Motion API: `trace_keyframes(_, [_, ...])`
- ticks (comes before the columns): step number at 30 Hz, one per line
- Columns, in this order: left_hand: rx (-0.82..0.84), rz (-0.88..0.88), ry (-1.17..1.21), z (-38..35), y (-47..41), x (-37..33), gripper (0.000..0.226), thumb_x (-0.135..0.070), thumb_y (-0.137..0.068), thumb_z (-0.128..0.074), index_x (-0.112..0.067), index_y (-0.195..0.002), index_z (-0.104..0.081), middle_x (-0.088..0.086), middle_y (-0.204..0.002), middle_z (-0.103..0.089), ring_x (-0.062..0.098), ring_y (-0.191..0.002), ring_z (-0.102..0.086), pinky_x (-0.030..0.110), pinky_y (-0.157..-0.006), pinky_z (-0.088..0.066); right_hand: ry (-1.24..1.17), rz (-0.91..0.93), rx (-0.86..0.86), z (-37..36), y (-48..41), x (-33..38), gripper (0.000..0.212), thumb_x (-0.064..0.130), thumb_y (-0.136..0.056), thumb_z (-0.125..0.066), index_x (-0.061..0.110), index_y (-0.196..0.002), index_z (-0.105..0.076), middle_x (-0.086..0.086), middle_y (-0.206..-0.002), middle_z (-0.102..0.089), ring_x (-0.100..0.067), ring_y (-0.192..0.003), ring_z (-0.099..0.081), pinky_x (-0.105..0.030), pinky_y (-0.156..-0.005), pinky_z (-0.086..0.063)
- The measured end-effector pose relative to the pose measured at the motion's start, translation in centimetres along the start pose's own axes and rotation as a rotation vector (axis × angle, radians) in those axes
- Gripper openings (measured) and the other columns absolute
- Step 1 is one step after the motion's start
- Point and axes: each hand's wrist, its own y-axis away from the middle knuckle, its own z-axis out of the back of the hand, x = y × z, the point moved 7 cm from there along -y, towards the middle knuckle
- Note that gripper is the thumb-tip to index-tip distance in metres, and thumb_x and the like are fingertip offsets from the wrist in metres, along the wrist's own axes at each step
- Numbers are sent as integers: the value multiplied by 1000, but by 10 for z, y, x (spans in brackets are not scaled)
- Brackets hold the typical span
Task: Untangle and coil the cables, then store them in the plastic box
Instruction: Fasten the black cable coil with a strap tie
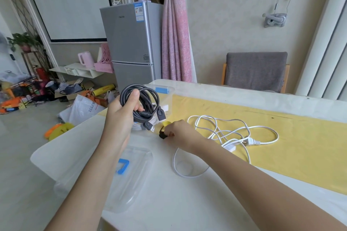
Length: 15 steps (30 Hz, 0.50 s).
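Note:
My left hand grips a coiled black USB cable and holds it up above the table, its two plugs hanging down. Behind the coil stands the clear plastic box with a blue latch. My right hand rests on the table and pinches a small black and yellow strap. A white power cable lies loose and tangled on the yellow cloth to the right, its plug pointing right. The clear lid with a blue clip lies flat on the table near me.
The white table carries a yellow runner across its right side. A grey chair stands behind the table, a fridge and pink curtain further back. Bags and clutter cover the floor on the left.

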Motion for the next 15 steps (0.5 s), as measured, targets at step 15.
trace_keyframes(15, [189,277,87,-100,46,14,40,-21,-96,-54,-15,-61,-38,-9,-45,-43,15,-54,-40,34,-66,-30,-331,-122,-393,152,136,-61,4,22,-90,-62,21,-89,-65,12,-60,-61,-16,-62,-52,-24,-57,-36])
